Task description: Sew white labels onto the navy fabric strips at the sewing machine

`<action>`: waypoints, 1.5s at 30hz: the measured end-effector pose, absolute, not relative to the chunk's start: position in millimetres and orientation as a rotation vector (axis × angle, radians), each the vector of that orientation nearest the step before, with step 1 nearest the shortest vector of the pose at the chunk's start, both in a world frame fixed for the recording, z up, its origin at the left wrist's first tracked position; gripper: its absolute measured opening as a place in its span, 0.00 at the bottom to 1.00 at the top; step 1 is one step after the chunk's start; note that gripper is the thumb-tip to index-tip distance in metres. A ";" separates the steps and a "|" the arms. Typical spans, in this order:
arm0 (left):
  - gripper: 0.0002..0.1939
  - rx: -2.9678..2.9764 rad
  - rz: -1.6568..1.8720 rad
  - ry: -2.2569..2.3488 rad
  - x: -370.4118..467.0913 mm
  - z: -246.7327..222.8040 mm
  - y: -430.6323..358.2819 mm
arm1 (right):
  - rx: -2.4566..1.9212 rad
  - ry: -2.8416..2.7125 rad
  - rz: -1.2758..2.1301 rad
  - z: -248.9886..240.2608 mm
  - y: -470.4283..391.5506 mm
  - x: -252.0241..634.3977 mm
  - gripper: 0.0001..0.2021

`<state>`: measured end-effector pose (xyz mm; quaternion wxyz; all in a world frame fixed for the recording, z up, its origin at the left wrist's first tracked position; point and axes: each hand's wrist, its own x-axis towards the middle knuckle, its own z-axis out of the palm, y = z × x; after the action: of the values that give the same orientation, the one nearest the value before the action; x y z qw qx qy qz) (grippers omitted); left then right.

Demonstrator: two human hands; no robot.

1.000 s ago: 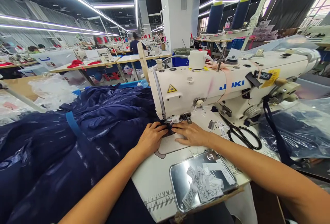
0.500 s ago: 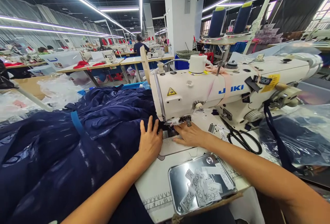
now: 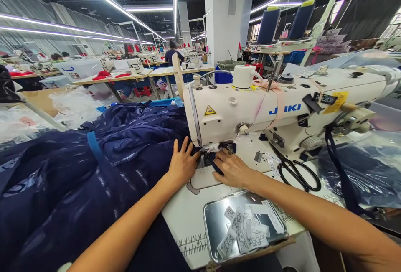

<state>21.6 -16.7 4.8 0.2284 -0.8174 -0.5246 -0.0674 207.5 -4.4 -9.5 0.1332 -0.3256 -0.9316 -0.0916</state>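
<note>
Navy garment fabric (image 3: 134, 155) is heaped to the left of a white sewing machine (image 3: 219, 105), and part of it runs under the needle area. My left hand (image 3: 183, 163) lies on the fabric's edge just left of the presser foot, fingers spread and open. On the other side of the foot, my right hand (image 3: 233, 169) is closed, its bent fingers gripping a small navy piece of the fabric (image 3: 219, 164). The needle tip is hidden behind the machine head and my fingers.
A metal tray (image 3: 213, 238) of printed labels (image 3: 247, 230) sits at the table's front. Black scissors (image 3: 300, 174) lie to the right, beside plastic-bagged navy cloth (image 3: 369, 167). Thread cones (image 3: 268, 25) stand behind the machine. Other workstations and people fill the background.
My right hand has drawn slightly back and right, its fingers now curled, and navy fabric shows beneath them. My left hand stays on the fabric. The view has shifted slightly.
</note>
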 end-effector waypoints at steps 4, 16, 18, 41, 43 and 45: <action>0.15 -2.254 -0.203 -1.440 21.2 3.7 -14.2 | -0.975 -2.723 -0.253 -6.9 -6.9 205.6 0.14; 0.15 -2.269 -0.215 -1.459 21.1 0.1 -3.7 | -1.025 -2.699 -0.264 -9.3 -14.0 200.2 0.18; 0.15 -2.271 -0.225 -1.461 21.7 0.5 -2.3 | -1.045 -2.699 -0.264 -9.0 -13.7 198.4 0.18; 0.12 -3.055 0.040 -1.384 -13.1 76.5 -178.6 | -0.966 -2.702 -0.514 -16.6 4.8 221.8 0.15; 0.12 -2.891 -0.014 -1.541 -37.2 82.2 -206.4 | -0.909 -2.664 -0.533 -23.4 5.4 223.0 0.15; 0.13 -2.519 -0.140 -1.635 -66.7 86.0 -223.1 | -0.838 -2.636 -0.531 -30.9 8.2 224.2 0.15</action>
<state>-66.7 -223.1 86.0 0.0673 -0.8360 -0.5426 -0.0466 224.2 8.2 -30.9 0.1620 -0.2936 -0.9235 -0.1862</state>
